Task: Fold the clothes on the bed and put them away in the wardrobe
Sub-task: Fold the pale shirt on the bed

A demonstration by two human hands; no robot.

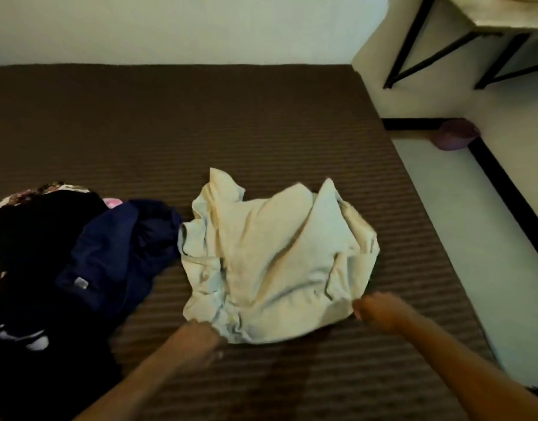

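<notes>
While cream garment (270,262) lies crumpled mid-bed (261,123), left hand (200,334) grips its 7 o'clock edge; right hand (380,311), blurred at 4 o'clock edge, grip unclear. Dark clothes pile (79,253) at 9 o'clock.

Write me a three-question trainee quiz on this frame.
1. True or false: the cream garment is already folded flat.
2. Which lies nearer the cream garment: A) the navy garment B) the black clothes?
3. Which hands are at the cream garment's near edge?

Key: 1. False, it is crumpled. 2. A. 3. Both: left hand and right hand, though blur hides their grip.
</notes>
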